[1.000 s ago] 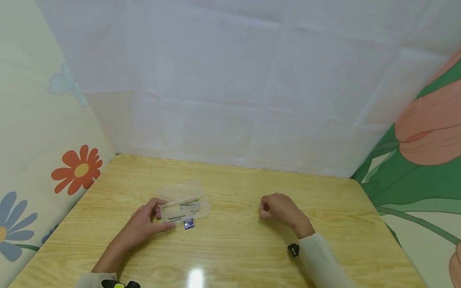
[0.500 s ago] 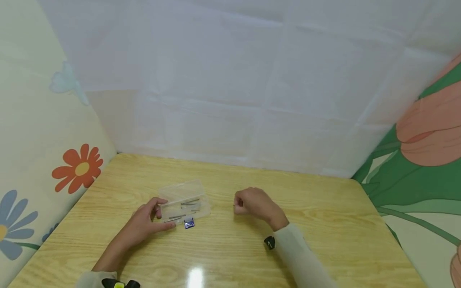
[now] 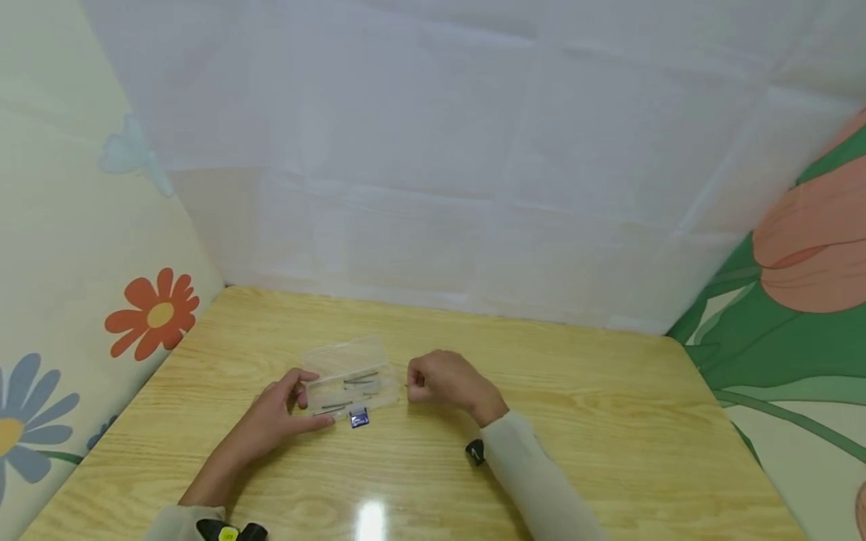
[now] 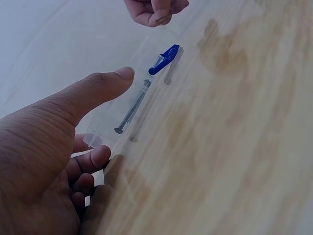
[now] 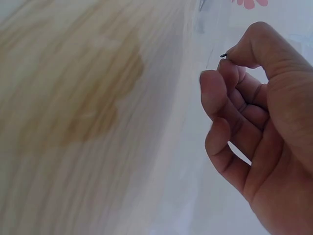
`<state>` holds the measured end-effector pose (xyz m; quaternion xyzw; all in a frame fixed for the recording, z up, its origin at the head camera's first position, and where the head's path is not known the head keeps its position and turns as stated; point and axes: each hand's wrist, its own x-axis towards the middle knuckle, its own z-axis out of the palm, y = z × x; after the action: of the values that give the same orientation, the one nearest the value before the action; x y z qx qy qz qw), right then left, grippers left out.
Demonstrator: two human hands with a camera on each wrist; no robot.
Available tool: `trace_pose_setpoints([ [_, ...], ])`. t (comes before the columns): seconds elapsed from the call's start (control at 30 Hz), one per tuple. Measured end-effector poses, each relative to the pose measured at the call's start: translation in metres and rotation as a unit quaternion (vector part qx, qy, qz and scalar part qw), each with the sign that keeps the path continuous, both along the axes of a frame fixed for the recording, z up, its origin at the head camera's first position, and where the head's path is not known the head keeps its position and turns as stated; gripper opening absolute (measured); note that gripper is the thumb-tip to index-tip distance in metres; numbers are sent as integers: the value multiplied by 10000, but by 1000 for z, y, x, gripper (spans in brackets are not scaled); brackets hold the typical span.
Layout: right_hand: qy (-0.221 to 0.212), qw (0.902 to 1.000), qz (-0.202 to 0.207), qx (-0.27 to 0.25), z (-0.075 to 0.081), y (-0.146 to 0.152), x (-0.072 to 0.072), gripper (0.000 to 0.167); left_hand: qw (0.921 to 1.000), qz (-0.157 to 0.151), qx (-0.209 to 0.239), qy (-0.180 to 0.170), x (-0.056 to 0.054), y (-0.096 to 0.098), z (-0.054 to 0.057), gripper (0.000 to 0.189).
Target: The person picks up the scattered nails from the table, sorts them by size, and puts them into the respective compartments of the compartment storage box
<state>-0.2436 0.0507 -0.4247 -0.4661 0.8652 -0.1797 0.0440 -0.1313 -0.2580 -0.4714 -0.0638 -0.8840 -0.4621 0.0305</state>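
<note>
In the head view, a clear plastic box [image 3: 325, 394] lies on the table with its lid [image 3: 346, 356] tipped back. Several nails [image 3: 361, 378] are inside it, and a blue latch [image 3: 359, 418] sits on its front side. My left hand [image 3: 276, 412] holds the left end of the box, thumb at the front and fingers behind. Close to the right end of the box is my right hand [image 3: 446, 382], fingers curled. From the right wrist, a small dark nail [image 5: 224, 55] shows only its tip, pinched between thumb and forefinger.
The wooden table [image 3: 595, 398] extends to both sides and in front of the hands. A white sheet [image 3: 433, 173] hangs behind it. Flower-patterned cloths [image 3: 812, 338] stand along the left and right sides.
My right hand has moved left across the table, from well right of the box to beside its right end. The left hand has stayed at the box.
</note>
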Motion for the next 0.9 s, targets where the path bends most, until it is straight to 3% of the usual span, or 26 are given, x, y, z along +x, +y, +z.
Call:
trace_pose_setpoints([
  [0.53, -45, 9998, 180, -102, 9, -28, 0, 16, 10000, 54, 14, -45, 0, 3, 3, 67],
  [0.9, -57, 9997, 114, -209, 9, -28, 3, 18, 10000, 25, 46, 30, 1, 4, 3, 65],
])
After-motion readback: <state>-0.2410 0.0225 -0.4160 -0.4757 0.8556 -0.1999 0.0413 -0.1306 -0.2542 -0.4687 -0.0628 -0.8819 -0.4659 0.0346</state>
